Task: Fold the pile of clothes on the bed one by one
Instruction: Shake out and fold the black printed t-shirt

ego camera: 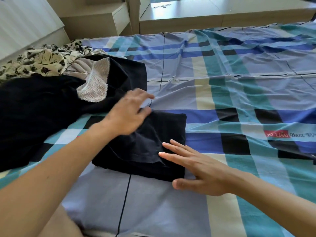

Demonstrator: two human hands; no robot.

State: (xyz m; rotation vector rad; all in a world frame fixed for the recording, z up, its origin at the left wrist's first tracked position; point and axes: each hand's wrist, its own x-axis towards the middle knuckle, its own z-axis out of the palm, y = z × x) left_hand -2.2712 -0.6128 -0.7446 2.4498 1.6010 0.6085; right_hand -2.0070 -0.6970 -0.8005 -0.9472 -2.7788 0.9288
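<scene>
A folded black garment [153, 134] lies as a flat rectangle on the checked bedsheet [239, 82] in front of me. My left hand [128, 113] hovers over its far left corner, fingers spread, slightly blurred. My right hand [196, 168] rests flat, fingers together, on the garment's near right edge. To the left lies the pile of clothes: a large black garment [34, 108], a white lace-trimmed piece [95, 82] on top of it, and a cream fabric with black flowers [39, 60] behind.
A white headboard [25, 23] stands at the far left. Beige bedside drawers [102, 19] and a low wooden platform [222, 14] run along the bed's far side. The right half of the sheet carries a red printed label [277, 134].
</scene>
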